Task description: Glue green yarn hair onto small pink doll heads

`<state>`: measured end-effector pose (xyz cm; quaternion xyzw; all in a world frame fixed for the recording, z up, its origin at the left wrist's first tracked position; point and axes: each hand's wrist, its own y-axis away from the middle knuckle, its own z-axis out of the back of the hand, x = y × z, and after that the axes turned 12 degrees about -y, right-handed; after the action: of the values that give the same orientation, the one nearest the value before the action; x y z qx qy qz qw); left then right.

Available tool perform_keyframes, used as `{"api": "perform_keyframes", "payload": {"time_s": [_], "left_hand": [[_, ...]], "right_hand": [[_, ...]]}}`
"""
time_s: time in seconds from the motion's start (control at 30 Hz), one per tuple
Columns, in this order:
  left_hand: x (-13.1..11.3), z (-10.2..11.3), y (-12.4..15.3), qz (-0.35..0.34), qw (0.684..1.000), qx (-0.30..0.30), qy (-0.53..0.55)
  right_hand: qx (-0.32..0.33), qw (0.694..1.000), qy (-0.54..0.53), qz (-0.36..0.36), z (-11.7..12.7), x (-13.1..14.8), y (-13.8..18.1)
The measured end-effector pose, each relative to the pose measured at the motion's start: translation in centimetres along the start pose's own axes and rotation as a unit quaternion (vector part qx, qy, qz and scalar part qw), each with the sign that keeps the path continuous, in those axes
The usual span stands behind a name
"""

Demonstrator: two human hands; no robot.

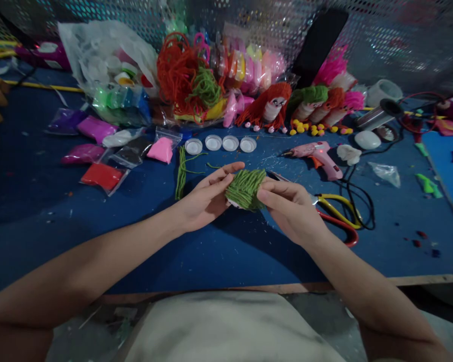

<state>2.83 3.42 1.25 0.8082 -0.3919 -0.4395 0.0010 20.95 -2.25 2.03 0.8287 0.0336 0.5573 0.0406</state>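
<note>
Between my two hands, above the blue table, is a small doll [245,188] topped with green yarn hair; a bit of its white body shows at the lower left. My left hand [206,198] holds it from the left side, fingers along its edge. On the other side, my right hand [292,206] pinches the yarn between thumb and fingers. A bundle of loose green yarn strands [180,173] lies left of my left hand. Scissors with red and yellow handles [343,213] rest beside my right hand, their blades partly hidden behind it.
White round caps [213,143] lie in a row beyond my hands. A pink glue gun [317,156] with a black cord sits to the right. Finished-looking yarn dolls [275,105], red and green yarn [177,70] and bagged clay [102,177] line the back and left.
</note>
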Motion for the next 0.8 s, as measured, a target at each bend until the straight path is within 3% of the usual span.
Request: {"api": "perform_keyframes", "payload": {"time_s": [0.13,0.3,0.47,0.57,0.67,0.8], "left_hand": [[-0.1,0.0,-0.1,0.002,1.0,-0.005,0.005],[0.1,0.0,-0.2,-0.005,1.0,0.0,-0.02],[1.0,-0.5,0.5,-0.107,0.983,-0.106,-0.101],[1.4,-0.8,1.2,-0.195,0.948,-0.144,-0.208],[1.6,-0.9,1.5,-0.194,0.921,-0.147,-0.305],[1.7,-0.6,1.2,-0.186,0.909,-0.124,-0.351]], "right_hand": [[-0.001,1.0,0.004,0.018,0.1,0.0,-0.1],[0.0,1.0,-0.011,-0.026,-0.1,0.4,0.0],[-0.051,0.998,-0.018,-0.044,-0.4,0.6,-0.1],[-0.071,0.997,0.013,0.006,-0.3,0.2,0.0],[-0.059,0.991,0.096,0.079,-0.2,-0.2,0.2],[-0.038,0.972,0.18,0.15,-0.7,-0.1,0.6]]}}
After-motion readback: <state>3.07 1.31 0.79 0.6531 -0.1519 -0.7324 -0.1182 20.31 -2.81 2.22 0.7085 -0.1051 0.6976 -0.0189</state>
